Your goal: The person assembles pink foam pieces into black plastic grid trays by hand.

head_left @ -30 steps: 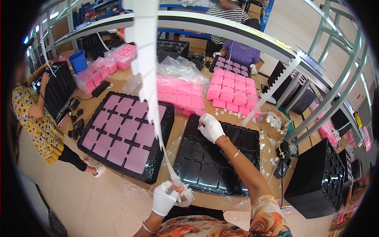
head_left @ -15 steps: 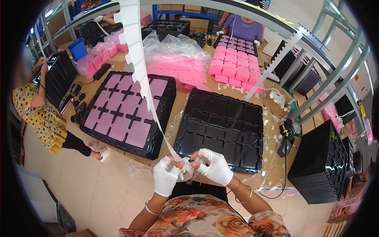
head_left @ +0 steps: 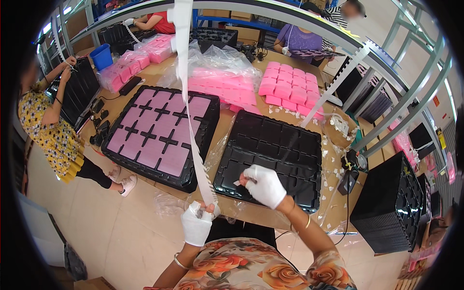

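Observation:
My left hand (head_left: 197, 225), in a white fingerless glove, is closed on the lower end of a long white strip (head_left: 206, 192) with notched edges, which hangs from the frame overhead. My right hand (head_left: 266, 186), gloved alike, is over the near part of a glossy black moulded tray (head_left: 263, 128). Its thumb and fingers pinch a small white piece (head_left: 237, 182) that looks like paper. To the left lies another black tray (head_left: 209, 130) filled with pinkish-purple foam squares (head_left: 162, 123).
Pink foam blocks (head_left: 290, 82) and plastic-wrapped pink foam (head_left: 220, 87) lie farther back. White scraps (head_left: 326, 179) litter the table's right side. Stacked black trays (head_left: 384, 203) stand at right. Metal posts and an overhead bar (head_left: 290, 14) frame the bench. A person in yellow (head_left: 48, 130) works at left; others are behind.
My right hand has left my left hand and moved up over the black tray with a small white piece. The hanging strip has swung right. The person in purple has lifted a tray off the pink foam.

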Motion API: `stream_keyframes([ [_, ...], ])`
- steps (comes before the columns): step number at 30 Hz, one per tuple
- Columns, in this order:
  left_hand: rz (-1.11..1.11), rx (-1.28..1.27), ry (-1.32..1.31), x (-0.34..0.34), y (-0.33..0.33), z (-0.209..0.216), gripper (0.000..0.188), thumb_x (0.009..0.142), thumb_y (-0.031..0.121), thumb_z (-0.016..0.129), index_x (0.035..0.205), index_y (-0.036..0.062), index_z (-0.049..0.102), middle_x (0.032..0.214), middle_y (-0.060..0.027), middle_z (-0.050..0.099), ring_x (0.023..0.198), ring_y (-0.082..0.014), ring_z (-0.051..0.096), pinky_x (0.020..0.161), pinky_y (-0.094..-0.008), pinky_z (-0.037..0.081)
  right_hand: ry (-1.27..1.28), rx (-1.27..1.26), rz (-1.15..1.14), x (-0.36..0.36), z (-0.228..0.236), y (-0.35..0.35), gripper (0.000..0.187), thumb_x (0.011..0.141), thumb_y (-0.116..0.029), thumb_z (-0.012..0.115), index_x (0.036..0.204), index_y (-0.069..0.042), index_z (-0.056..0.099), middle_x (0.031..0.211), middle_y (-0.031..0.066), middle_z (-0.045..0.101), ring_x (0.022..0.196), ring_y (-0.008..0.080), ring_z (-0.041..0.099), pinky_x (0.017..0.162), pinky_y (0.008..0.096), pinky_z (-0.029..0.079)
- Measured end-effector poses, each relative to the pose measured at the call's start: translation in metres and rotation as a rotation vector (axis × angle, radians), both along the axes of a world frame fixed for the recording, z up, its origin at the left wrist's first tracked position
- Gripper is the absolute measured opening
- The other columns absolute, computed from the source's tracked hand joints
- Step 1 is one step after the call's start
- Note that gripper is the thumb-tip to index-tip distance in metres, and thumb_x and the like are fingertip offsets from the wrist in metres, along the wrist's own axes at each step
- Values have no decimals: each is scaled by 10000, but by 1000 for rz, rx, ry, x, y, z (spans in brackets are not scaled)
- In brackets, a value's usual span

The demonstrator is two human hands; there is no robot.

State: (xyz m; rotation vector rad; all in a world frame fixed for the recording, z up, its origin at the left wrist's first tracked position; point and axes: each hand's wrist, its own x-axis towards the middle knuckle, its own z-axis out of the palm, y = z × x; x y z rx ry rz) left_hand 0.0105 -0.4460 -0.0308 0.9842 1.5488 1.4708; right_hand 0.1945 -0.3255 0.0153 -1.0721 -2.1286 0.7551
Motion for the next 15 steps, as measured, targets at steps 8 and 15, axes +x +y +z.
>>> stream_keyframes([
  [8,-53,-68,-71,3,-1,-15,157,841,88,702,828,4,570,675,0,574,601,-51,509,541,-208,415,-481,-36,85,-15,-20,47,82,750,-103,603,785,-48,652,779,156,625,732,325,627,663,393,500],
  [15,-88,-37,-132,0,11,-6,139,845,67,696,833,17,567,682,16,567,604,-48,516,534,-202,419,-465,-39,89,-14,-30,55,82,748,-104,605,788,-45,645,773,172,628,732,342,626,670,410,498],
])
